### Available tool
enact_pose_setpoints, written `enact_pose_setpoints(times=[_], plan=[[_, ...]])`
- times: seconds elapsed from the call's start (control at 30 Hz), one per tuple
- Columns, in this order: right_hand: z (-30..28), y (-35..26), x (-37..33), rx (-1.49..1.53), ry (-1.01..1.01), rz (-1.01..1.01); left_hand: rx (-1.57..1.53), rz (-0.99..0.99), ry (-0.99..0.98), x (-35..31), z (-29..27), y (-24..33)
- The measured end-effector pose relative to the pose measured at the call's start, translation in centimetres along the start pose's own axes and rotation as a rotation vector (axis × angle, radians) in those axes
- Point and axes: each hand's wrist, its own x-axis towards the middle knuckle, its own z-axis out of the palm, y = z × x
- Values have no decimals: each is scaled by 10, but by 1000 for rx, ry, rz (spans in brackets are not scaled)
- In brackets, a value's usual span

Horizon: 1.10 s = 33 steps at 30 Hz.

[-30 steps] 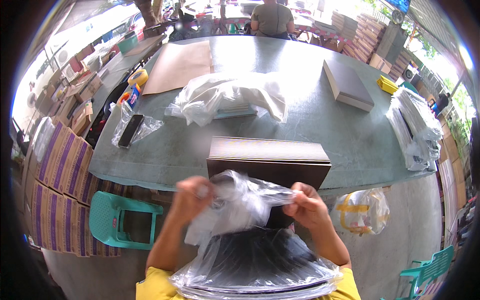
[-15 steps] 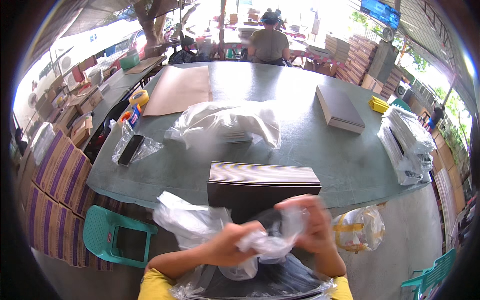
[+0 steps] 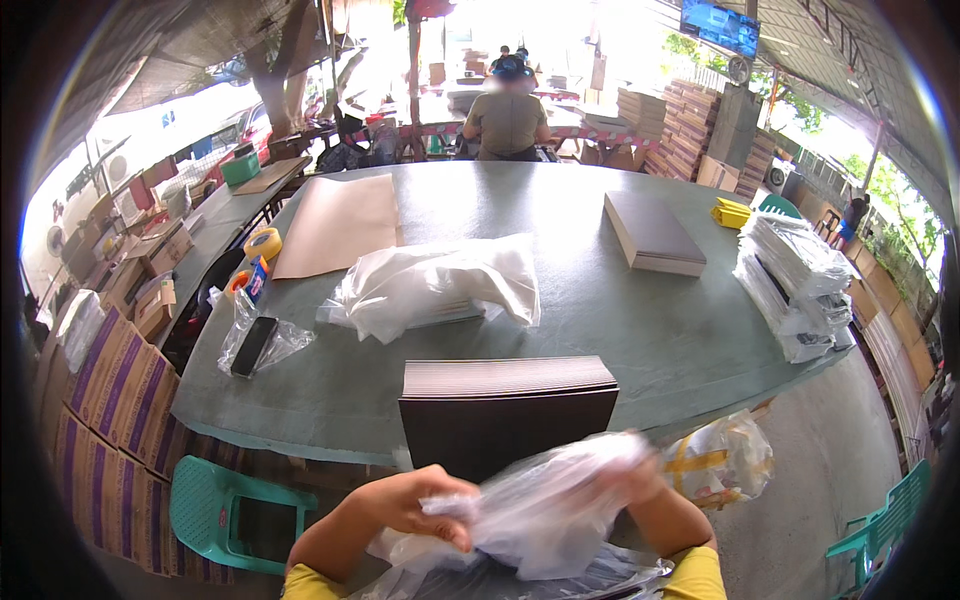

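My left hand (image 3: 428,508) is closed on the gathered edge of a clear plastic bag (image 3: 558,512). My right hand (image 3: 637,482), smeared by motion and partly behind the film, is at the bag's other side. The bag is spread between the hands above my lap, where a dark thing in clear plastic (image 3: 500,578) lies. Just ahead of my hands, a thick stack of dark-faced sheets or books (image 3: 508,425) stands at the table's near edge, its pale layered edge upward.
On the green table (image 3: 660,330) are a pile of white plastic bags (image 3: 435,285), brown paper (image 3: 340,225), a dark thick book (image 3: 655,232), a phone (image 3: 254,346), tape rolls (image 3: 263,243) and wrapped bundles (image 3: 795,280). A green stool (image 3: 235,510) stands left. A person (image 3: 508,118) sits beyond.
The bunched plastic has opened into a wider sheet between my hands. My left hand has moved left. The view has tilted up, so the table sits lower in the picture.
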Motion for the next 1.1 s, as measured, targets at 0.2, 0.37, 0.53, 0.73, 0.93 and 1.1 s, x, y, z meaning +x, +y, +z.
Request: enact_pose_setpoints(times=[0.2,0.37,0.53,0.73,0.93,1.1], plan=[[-5,-3,-7,-424,-455,476,-638,232,-26,3,5,23],[-12,2,-45,-1378,224,863,1006,-504,-476,4,25,14],[3,-6,-32,-1672,-300,1199,1548,-591,-594,10,39,11],[-18,35,-68,-1531,213,814,1280,-417,-500,-1,39,-10],[-3,-7,-28,-1042,-72,783,1529,-670,-403,-48,1,-71],[-32,-31,-45,-828,1435,-53,432,-324,22,-31,19,1]])
